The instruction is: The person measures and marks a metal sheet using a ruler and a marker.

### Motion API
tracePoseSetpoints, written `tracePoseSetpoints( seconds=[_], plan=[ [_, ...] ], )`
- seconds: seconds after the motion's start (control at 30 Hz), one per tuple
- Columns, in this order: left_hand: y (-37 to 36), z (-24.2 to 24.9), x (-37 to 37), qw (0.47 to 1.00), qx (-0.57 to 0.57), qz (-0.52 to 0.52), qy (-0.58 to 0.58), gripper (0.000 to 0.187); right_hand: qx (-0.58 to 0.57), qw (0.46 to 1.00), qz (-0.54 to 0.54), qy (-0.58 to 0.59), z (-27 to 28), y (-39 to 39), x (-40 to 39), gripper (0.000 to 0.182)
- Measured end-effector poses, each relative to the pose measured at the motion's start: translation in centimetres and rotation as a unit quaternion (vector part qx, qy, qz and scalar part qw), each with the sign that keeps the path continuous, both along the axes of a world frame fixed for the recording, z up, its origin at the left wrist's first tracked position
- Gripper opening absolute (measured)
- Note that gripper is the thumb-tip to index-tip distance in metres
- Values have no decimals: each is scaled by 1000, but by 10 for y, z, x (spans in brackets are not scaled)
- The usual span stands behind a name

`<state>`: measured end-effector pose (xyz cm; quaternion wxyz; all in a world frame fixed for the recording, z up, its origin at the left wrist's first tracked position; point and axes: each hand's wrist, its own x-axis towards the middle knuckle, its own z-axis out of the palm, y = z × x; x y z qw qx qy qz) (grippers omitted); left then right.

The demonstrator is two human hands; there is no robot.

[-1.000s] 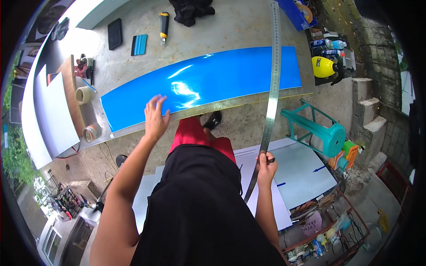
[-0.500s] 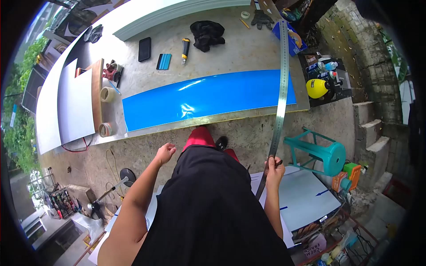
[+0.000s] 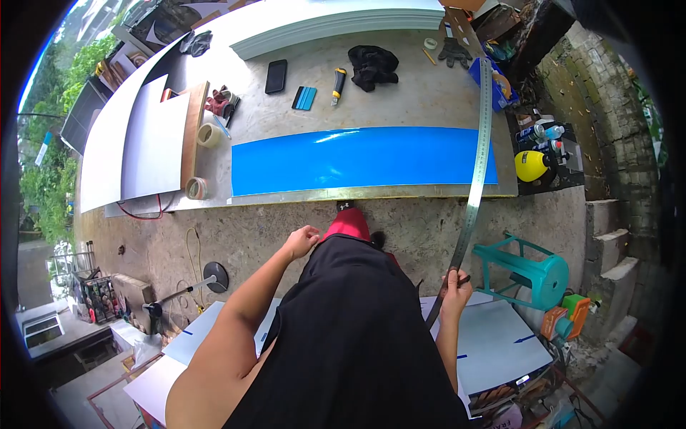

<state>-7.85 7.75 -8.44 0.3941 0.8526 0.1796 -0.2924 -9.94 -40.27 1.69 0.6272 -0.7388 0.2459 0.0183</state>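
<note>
My right hand (image 3: 454, 286) is closed around a long steel ruler (image 3: 474, 194). A short dark stick-like thing, perhaps a marker, pokes out of the same fist. The ruler slants up past the table edge and crosses the right end of a glossy blue sheet (image 3: 357, 159), its far tip over a blue bin (image 3: 500, 96). At my left thigh hangs my left hand (image 3: 303, 242), fingers loosely curled, with nothing visible in it. Beyond the blue sheet lie a yellow-and-black utility knife (image 3: 338, 86), a blue squeegee (image 3: 304, 98) and a black phone (image 3: 276, 76).
The work table (image 3: 421, 93) also carries a black cloth (image 3: 373, 66), a grey glove (image 3: 454, 52), tape rolls (image 3: 209, 135) and white panels (image 3: 158, 143). A teal stool (image 3: 547, 280) lies on its side to my right. Behind me are white sheets (image 3: 493, 336); a yellow sprayer (image 3: 530, 166) stands right of the table.
My view has shifted, so the table and its things sit farther right. My right hand still grips the ruler. My left hand has come closer to my thigh.
</note>
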Motion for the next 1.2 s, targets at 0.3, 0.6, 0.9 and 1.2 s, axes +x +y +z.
tracePoseSetpoints(
  seconds=[0.3,0.6,0.9,1.2],
  plan=[
    [13,-1,-20,999,34,14,5,39,8,1000,-12,1,7,2,-8,27],
    [5,10,-23,1000,27,12,0,38,15,1000,-16,2,12,3,-2,27],
    [14,9,-10,1000,22,2,3,41,13,999,-40,-29,11,12,-14,24],
    [18,8,0,1000,18,-2,1,41,14,998,-48,-29,10,19,-25,25]
  ],
)
